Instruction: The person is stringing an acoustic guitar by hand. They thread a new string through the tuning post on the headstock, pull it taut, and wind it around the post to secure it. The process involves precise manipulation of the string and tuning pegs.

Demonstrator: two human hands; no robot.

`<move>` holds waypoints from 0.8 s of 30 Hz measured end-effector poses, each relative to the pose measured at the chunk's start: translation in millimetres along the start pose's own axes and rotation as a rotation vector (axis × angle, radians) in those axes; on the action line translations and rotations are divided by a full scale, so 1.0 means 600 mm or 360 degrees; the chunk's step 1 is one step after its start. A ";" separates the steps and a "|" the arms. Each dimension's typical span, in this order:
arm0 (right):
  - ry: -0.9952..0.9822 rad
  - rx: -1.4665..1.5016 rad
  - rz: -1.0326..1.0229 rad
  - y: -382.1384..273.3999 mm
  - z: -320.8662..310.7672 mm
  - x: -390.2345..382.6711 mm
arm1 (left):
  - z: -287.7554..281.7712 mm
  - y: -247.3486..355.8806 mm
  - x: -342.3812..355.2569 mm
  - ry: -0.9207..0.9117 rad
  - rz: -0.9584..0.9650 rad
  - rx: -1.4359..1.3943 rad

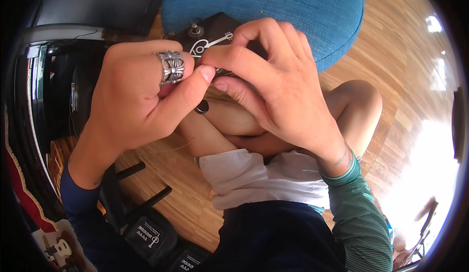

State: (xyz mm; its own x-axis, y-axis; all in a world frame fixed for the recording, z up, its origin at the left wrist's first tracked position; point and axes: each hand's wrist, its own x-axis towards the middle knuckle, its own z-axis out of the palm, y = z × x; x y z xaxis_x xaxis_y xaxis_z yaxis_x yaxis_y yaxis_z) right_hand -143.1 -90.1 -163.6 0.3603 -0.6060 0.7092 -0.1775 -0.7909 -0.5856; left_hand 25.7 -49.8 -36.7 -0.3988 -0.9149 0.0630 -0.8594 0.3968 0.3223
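My left hand (141,91), with a wide silver ring (172,67) on one finger, has its fingers curled and its thumb pressed toward the tip of my right index finger. My right hand (278,71) is closed, thumb and index finger drawn together. Whatever lies between the fingertips is too small or hidden to make out. Just beyond them is a black flat-faced object (215,23) with a white guitar drawing and a metal post (195,29), partly covered by my hands. A small black round knob (201,107) shows below my left thumb. A thin golden strand (168,147) curves beneath my left wrist.
A blue round cushioned seat (312,18) stands ahead. My bare crossed legs (359,101) are on the wooden floor (395,57). Black padded pieces (151,235) with white guitar drawings lie at lower left, near black bars (146,201). Dark glossy furniture (97,5) fills the far left.
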 end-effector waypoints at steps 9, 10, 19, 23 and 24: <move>0.0021 0.0120 -0.0003 0.001 0.004 0.001 | -0.008 -0.008 0.002 -0.0059 0.0092 0.0046; 0.0030 0.0118 0.0000 0.002 0.004 0.000 | -0.009 -0.008 0.002 -0.0045 0.0036 0.0021; -0.0025 0.0077 0.0111 -0.007 -0.001 0.001 | 0.000 -0.002 -0.015 0.0244 -0.0137 0.0019; -0.0027 0.0095 0.0090 -0.004 0.000 0.003 | -0.009 -0.022 -0.023 0.0229 0.0149 0.0106; -0.0027 0.0100 0.0079 -0.002 0.000 0.002 | -0.007 -0.021 -0.021 0.0243 0.0137 0.0095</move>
State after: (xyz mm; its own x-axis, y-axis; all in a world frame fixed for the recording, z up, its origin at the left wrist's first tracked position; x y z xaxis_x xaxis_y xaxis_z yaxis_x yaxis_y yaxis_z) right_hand -142.7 -90.2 -162.1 0.3681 -0.6425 0.6721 -0.1377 -0.7525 -0.6440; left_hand 43.2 -43.4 -37.5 -0.4222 -0.8763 0.2322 -0.8436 0.4736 0.2532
